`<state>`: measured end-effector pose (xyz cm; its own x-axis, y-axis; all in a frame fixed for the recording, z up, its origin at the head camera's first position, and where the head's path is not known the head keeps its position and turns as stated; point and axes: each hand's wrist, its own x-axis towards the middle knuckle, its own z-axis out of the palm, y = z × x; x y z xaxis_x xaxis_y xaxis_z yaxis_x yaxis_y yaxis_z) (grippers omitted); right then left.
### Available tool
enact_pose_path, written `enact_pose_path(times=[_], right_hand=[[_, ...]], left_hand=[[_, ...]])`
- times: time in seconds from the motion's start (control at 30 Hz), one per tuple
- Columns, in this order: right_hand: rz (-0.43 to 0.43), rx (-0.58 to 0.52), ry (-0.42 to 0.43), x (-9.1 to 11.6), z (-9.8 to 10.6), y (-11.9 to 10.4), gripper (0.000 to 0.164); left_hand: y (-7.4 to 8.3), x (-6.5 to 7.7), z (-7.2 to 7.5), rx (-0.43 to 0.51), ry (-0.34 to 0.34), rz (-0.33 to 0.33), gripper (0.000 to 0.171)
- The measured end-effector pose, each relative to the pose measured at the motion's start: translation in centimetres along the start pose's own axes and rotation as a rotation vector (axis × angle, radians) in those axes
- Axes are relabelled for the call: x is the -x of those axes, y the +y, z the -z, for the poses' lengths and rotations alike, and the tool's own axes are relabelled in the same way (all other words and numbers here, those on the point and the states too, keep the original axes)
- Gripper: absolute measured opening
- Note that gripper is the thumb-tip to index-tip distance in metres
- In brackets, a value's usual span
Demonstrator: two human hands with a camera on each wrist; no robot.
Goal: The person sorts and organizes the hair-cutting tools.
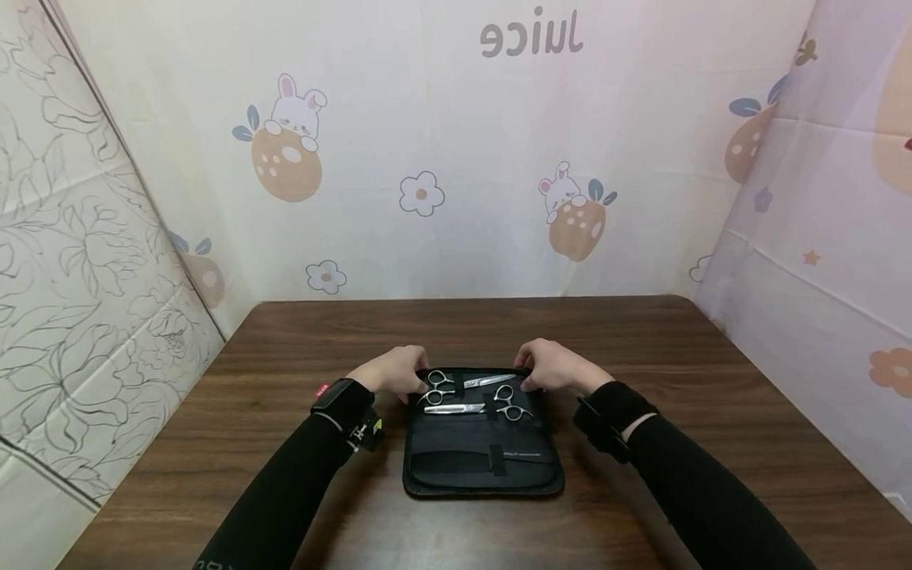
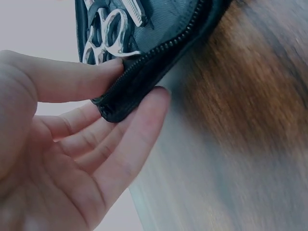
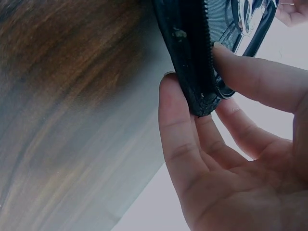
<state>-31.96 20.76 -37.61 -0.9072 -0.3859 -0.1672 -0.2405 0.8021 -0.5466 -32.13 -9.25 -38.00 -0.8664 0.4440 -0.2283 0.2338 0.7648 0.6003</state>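
Black zip case [image 1: 456,437], one, opened out, on the brown wooden tabletop [image 1: 613,332] near its middle. Fitted in its far part: upper scissors [image 1: 488,381], silver, handles to the left; lower scissors [image 1: 454,409], silver, handles to the right. Near part: a flat pocket [image 1: 456,465].

Hands, two, apart, with the case's far edge between them. The left hand [image 1: 395,370] pinched the far left corner; the right hand [image 1: 556,366] pinched the far right corner. From where I stood, I could not tell whether that edge was off the wood.

Room: wood ran well past the case on both sides, and a strip lay between its far edge and the table's back edge. Black sleeves flanked the near side. Behind hung a printed cloth [image 1: 427,103].

The left wrist view added zipper teeth [image 2: 168,45] and a comb-like blade tip [image 2: 135,13], with the thumb inside the corner and fingers beneath. The right wrist view alone showed a pale scuff [image 3: 179,33] beside its corner. Only the head view took in the whole case.
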Motion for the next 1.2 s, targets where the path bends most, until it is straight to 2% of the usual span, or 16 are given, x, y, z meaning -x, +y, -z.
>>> enact_pose_path(times=[0.23,0.4,0.53,0.73,1.0,1.2], right_hand=[[0.014,-0.003,0.010,0.0,0.1,0.0,0.032],[0.016,0.020,0.055,0.1,0.1,-0.2,0.031],[0.020,0.036,0.082,0.1,0.0,-0.4,0.030],[0.011,0.021,0.108,0.1,0.0,-0.7,0.030],[0.040,0.047,0.149,0.2,0.0,-0.8,0.028],[0.043,0.048,0.173,0.1,-0.2,-1.1,0.027]], left_hand=[[-0.1,0.2,0.1,-0.010,0.033,-0.026,0.027],[-0.2,0.3,0.5,0.007,0.057,-0.046,0.026],[-0.1,0.4,0.9,0.025,0.053,-0.052,0.026],[0.0,0.2,0.9,-0.006,0.054,-0.053,0.025],[0.2,0.2,0.8,-0.045,0.115,-0.068,0.022],[-0.1,0.2,0.8,-0.109,0.182,-0.102,0.019]])
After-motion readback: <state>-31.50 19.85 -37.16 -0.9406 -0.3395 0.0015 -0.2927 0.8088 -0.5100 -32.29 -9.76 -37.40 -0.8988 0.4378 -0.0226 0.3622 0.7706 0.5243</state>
